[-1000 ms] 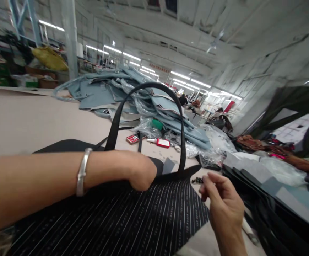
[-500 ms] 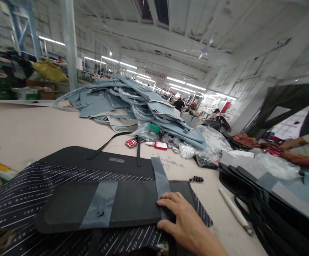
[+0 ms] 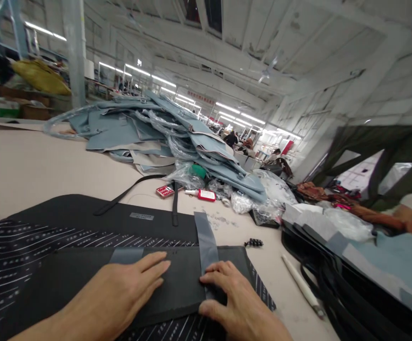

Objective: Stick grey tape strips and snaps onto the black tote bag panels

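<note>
Black, smooth and stiff-looking, one long flat panel with a rounded corner [image 3: 183,274] lies in the head view at the near part of the pale beige tabletop [image 3: 21,166], on top of dark fabric printed with white lines and lettering [image 3: 0,255]. Two grey-blue strips show on it: one [image 3: 208,237] crosses near its right end and runs beyond its far edge, while the other [image 3: 126,255] is partly covered by a hand.

Two bare hands are on the panel. The left hand [image 3: 117,289] reaches in from the lower left, palm down, its fingers stretched out to the right and slightly apart; its thumb cannot be made out. The right hand [image 3: 236,298] comes from the lower right, knuckles bent, with fingertips on the right strip and the thumb spread well apart from them, near the panel's near edge.

Just beyond lies one larger black piece with a curved corner [image 3: 74,213], bearing one small grey rectangular label [image 3: 141,216]. Two narrow black straps extend past its far edge. Near them are one red-and-white box [image 3: 165,191] and one red bottle with a white label [image 3: 206,195]. One black beaded bundle [image 3: 255,243] and one off-white pen-shaped tool [image 3: 301,286] lie to the right.
</note>
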Demonstrator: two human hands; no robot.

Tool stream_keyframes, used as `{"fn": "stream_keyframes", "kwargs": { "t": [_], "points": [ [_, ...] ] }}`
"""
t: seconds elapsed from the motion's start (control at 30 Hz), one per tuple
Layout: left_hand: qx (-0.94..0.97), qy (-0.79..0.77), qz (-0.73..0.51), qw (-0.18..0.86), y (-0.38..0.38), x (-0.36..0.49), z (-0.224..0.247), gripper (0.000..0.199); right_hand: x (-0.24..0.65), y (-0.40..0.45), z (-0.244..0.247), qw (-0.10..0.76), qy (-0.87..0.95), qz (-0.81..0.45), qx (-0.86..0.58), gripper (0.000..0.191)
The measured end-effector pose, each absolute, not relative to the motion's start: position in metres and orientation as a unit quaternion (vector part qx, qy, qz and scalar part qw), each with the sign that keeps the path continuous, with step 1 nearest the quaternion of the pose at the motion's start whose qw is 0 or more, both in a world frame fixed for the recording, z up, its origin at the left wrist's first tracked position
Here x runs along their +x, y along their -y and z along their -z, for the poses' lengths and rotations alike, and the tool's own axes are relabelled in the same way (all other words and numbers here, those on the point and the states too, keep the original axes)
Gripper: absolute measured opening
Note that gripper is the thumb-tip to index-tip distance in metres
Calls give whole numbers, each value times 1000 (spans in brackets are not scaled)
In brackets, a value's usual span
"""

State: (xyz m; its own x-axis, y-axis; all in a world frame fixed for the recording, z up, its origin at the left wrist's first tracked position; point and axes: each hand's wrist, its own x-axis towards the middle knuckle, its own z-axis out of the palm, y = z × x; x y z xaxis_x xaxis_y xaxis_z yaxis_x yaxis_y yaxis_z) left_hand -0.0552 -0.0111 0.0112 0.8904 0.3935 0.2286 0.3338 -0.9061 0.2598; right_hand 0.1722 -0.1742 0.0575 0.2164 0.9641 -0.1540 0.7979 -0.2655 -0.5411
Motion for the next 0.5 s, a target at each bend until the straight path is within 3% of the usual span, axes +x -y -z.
{"fn": "stream_keyframes", "kwargs": {
  "t": [0.2,0.27,0.37,0.5],
  "points": [
    [971,-198,-72,109,14,-11,0,51,204,161,-60,253,531,-266,-764,26],
    [970,-205,-84,100,14,-12,14,51,231,146,-55,275,500,-213,-793,25],
    [965,-208,-138,73,11,-15,38,52,275,119,-43,242,478,-99,-838,30],
    [960,-198,-187,61,7,-18,60,49,302,88,-34,165,507,-50,-844,28]
  ]
}}
